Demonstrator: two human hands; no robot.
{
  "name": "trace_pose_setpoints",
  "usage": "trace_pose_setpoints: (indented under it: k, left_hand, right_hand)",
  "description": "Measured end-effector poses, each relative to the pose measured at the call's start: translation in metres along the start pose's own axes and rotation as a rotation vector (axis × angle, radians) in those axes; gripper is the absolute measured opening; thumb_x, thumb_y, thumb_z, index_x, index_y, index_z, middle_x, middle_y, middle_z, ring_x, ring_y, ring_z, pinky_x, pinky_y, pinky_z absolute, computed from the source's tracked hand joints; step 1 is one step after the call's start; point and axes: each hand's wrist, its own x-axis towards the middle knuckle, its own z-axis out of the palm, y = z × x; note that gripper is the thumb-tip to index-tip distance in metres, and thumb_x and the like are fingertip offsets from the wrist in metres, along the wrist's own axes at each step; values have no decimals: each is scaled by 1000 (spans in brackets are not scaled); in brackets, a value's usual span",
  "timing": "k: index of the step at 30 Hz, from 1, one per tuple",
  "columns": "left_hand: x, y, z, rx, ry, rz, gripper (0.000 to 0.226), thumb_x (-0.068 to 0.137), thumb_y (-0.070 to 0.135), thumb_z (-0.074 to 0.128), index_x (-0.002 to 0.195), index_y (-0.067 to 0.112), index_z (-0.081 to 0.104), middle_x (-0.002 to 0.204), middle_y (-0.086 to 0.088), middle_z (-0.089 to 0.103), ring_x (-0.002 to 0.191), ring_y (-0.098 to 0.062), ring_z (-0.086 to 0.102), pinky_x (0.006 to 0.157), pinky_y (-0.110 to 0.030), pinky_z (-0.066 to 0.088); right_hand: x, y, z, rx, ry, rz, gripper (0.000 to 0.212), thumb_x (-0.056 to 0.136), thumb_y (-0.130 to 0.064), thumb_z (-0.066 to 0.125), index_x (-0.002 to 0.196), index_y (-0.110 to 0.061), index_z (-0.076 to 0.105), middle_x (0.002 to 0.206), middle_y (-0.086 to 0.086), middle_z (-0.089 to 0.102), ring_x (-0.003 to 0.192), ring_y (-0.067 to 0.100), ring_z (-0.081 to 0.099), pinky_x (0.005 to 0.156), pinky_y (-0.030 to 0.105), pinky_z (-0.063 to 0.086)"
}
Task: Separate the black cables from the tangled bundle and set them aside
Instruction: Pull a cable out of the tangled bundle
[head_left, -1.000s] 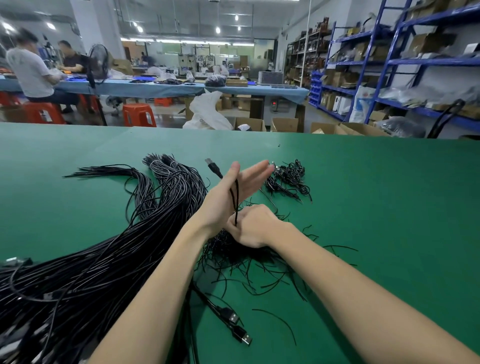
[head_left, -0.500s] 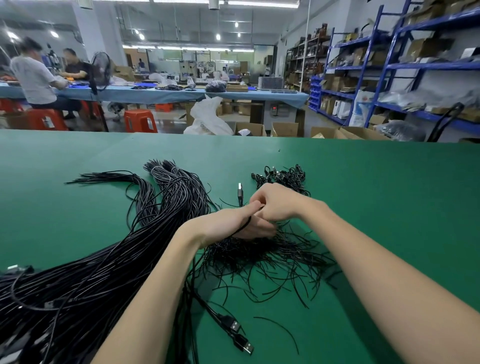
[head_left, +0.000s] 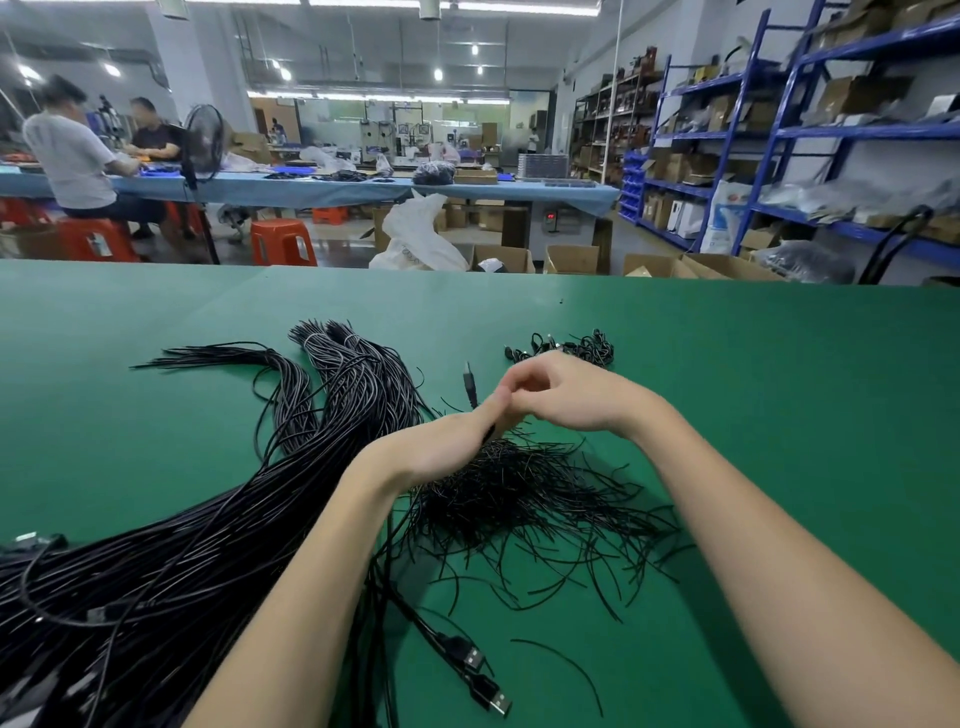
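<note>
Under both hands (head_left: 519, 415) — thin, glossy black cables (head_left: 524, 493), tangled.

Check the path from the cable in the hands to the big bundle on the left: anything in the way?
Nothing visible blocks it. The left hand and right hand meet over the tangled pile, holding a cable. Between them and the big bundle lies only bare green table.

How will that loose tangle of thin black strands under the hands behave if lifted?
The tangled strands will probably lift floppy and light: they are hair-thin and lie curled every way. They are crossed, so neighbours will likely drag along. Strays on the green table may drop off.
</note>
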Motion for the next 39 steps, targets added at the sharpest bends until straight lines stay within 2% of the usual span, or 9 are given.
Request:
trace_pose_setpoints:
  k: [5, 12, 16, 19, 21, 23, 26, 33, 39]
  left_hand:
    - [16, -16, 2, -360, 218, 122, 61, 107, 54, 9, 159, 27, 26, 162, 9, 30, 151, -5, 22, 127, -35, 4]
    - [11, -2, 5, -979, 109, 380, 65, 108, 48, 9, 150, 9, 41, 152, -6, 50, 142, -15, 45, 117, -30, 33]
    - [-3, -1, -3, -923, -95, 479, 72, 107, 48, 6, 147, 1, 45, 149, -15, 51, 142, -26, 46, 119, -37, 34]
    - [-9, 1, -5, -687, -237, 385, 78, 106, 50, 7, 139, -1, 55, 141, -20, 57, 134, -34, 54, 117, -36, 36]
    - [-9, 2, 0, -506, -343, 267, 81, 106, 52, 7, 137, -4, 56, 137, -22, 60, 129, -34, 58, 112, -26, 39]
    - [-6, 6, 10, -396, -427, 147, 84, 105, 55, 8, 139, -9, 51, 139, -24, 58, 128, -31, 59, 111, -25, 41]
    - [0, 8, 21, -363, -364, 11, 85, 97, 63, 20, 147, -2, 43, 146, -17, 53, 130, -21, 59, 111, -30, 44]
    - [7, 0, 14, -574, -48, -20, 66, 105, 54, 16, 149, 11, 41, 147, -12, 53, 128, -24, 59, 102, -34, 51]
    - [9, 2, 12, -732, 96, 24, 62, 108, 49, 19, 140, 6, 49, 143, -15, 57, 118, -30, 63, 105, -43, 49]
  right_hand:
    - [-7, -3, 21, 156, 305, -111, 16, 96, -26, 68, 81, -30, 72, 68, -14, 70, 53, -2, 52, 56, 14, 38]
    - [-9, 16, 42, 601, 8, -20, 24, 97, -41, 67, 88, -22, 79, 74, 2, 70, 53, 10, 49, 54, 20, 39]
    - [-8, 26, 34, 425, -120, 70, 37, 91, -56, 68, 81, -22, 78, 67, -1, 63, 57, 11, 46, 52, 28, 39]
    - [-6, 28, 18, 108, -228, 63, 19, 101, -27, 61, 89, -19, 74, 98, 20, 74, 77, 24, 55, 69, 49, 50]
    - [-4, 20, 5, -102, -282, 104, 28, 102, -23, 59, 78, -27, 74, 78, 0, 76, 66, 13, 58, 65, 29, 45]
    - [2, 6, -9, -253, -328, 157, 31, 98, -28, 64, 69, -29, 72, 53, -15, 60, 50, 7, 45, 59, 26, 36]
    - [10, -18, -25, -407, -342, 187, 29, 94, -34, 70, 66, -26, 71, 50, -17, 59, 44, 4, 42, 52, 22, 38]
    - [2, -44, -30, -311, -79, 144, 27, 95, -15, 60, 79, -28, 76, 61, -14, 70, 43, -3, 52, 51, 12, 44]
    - [-20, -22, 10, 253, 322, 181, 20, 97, -4, 54, 99, -10, 73, 76, 6, 78, 69, 17, 75, 76, 33, 64]
